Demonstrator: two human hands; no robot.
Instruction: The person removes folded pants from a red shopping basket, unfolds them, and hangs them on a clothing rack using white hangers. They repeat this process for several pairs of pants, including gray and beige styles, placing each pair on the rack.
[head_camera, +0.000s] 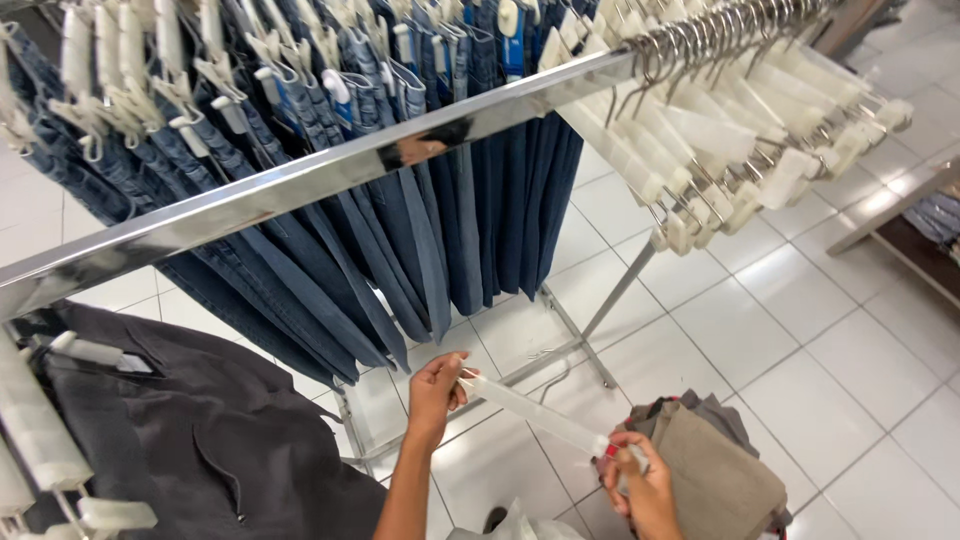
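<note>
My left hand (437, 385) pinches one end clip of a clear plastic clip hanger (535, 413), below the hanging jeans. My right hand (640, 485) grips the hanger's other end, next to a folded tan garment (722, 470) that lies on a pile of folded clothes (715, 410) low at the right. The hanger stretches slantwise between both hands, with no clothing clipped in it.
A chrome rail (330, 170) runs across the view, with many blue jeans (440, 210) hung on clip hangers. Several empty white hangers (740, 150) hang at its right end. Dark grey trousers (200, 430) hang at the lower left. The floor has white tiles (830, 360).
</note>
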